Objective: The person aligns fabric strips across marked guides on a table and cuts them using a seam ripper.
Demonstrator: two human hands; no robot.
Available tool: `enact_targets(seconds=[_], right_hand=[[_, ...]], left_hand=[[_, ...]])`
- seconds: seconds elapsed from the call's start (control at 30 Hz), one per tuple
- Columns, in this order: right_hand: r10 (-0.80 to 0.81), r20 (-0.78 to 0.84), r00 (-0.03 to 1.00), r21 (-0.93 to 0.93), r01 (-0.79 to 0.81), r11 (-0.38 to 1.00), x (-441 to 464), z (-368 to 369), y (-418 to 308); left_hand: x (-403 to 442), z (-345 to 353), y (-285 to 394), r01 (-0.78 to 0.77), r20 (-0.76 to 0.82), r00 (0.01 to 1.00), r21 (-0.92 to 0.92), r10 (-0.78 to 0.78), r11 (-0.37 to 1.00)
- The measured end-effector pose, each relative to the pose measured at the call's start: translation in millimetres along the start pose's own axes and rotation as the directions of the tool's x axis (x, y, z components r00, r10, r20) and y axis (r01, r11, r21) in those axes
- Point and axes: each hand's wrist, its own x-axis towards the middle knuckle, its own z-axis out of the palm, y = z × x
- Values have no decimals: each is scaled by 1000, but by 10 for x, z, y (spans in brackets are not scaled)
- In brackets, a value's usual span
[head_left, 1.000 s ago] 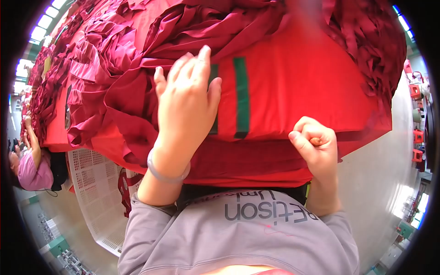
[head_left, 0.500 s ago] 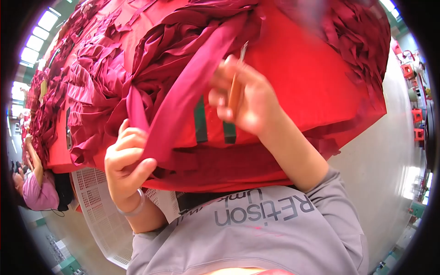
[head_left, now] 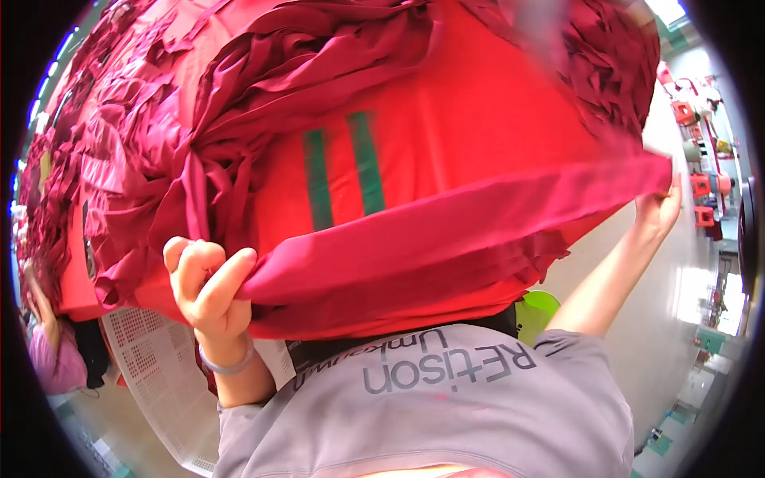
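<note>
A long dark-red fabric strip [head_left: 446, 219] is stretched across the near edge of the table between my two hands. My left hand [head_left: 209, 287], with a band at the wrist, is closed on its left end. At the far right, my right hand [head_left: 660, 211] grips the other end, its fingers partly covered by the cloth. The orange-handled pointed tool that was in this hand is hidden. From beside my left fingers a narrow length of cloth [head_left: 195, 195] runs up into a heap of similar strips [head_left: 295, 72].
Two green tape marks [head_left: 365, 163] lie on the red-covered table [head_left: 478, 103]. More strips [head_left: 610, 72] are heaped at the back right. A white perforated basket [head_left: 151, 358] stands below left, and something bright green [head_left: 538, 311] below right. Another person's pink sleeve [head_left: 56, 362] shows far left.
My right hand has moved far to the right, drawing the strip out from a slant to a long span along the table edge. The tool has gone from sight. My left hand keeps its grip.
</note>
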Motion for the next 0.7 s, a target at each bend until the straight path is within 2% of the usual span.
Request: enact_targets(seconds=[0.03, 0.1, 0.17, 0.2, 0.23, 0.27, 0.3, 0.33, 0.37, 0.4, 0.43, 0.5, 0.53, 0.57, 0.63, 0.67, 0.7], right_hand=[[-48, -84, 995, -32, 46, 998, 377, -577, -303], [-186, -305, 934, -358, 69, 931, 586, -1100, -620], [-241, -522, 818, -425, -4, 905, 694, -1248, -686], [-151, -497, 854, -419, -84, 904, 633, -1245, -683], [-271, -511, 816, -499, -25, 866, 716, -1306, -637], [-266, -442, 857, -486, 20, 874, 979, -1560, -715], [-376, -363, 853, -559, 123, 820, 865, -1308, -560], [-427, -311, 849, -590, 180, 787, 927, -1254, -518], [-366, -361, 858, -547, 123, 828, 1234, -1392, -544], [-512, -413, 753, -677, 123, 726, 1183, -1146, -419], [-494, -398, 773, -753, 32, 657, 1174, -996, -405], [-515, -447, 732, -716, 53, 696, 1379, -944, -385], [-454, -496, 740, -671, 4, 741, 1521, -984, -425], [-454, -499, 738, -669, 5, 743, 1646, -1025, -460], [-435, -515, 738, -771, -178, 611, 1653, -926, -454], [-363, -522, 772, -777, -254, 577, 1570, -832, -477], [-397, -495, 773, -755, -157, 637, 1564, -809, -429]], left_hand=[[47, -29, 53, 75, 74, 994, 21, -76, 997], [53, -91, 33, 138, 168, 977, -8, -135, 990], [-2, -100, -4, 280, 204, 941, -18, -271, 960], [-26, -96, -11, 362, 224, 910, -22, -349, 932], [-9, -99, -11, 419, 262, 873, 33, -412, 908], [-15, -91, -21, 535, 281, 813, -12, -510, 845], [-28, -87, -43, 641, 310, 739, -52, -598, 766], [-46, -99, -97, 674, 313, 717, -81, -623, 734], [-25, -96, -100, 678, 297, 709, -39, -639, 734], [-7, -106, -103, 682, 279, 701, 7, -657, 731], [-37, -154, -169, 649, 276, 715, 80, -642, 757], [-39, -190, -204, 676, 256, 702, 54, -664, 735], [-67, -237, -251, 664, 290, 715, 1, -636, 747], [-101, -258, -276, 706, 257, 695, -62, -672, 706], [-90, -230, -230, 785, 179, 615, -226, -768, 576], [-113, -262, -261, 798, 209, 603, -172, -770, 578], [-169, -329, -326, 807, 238, 589, -117, -772, 579]])
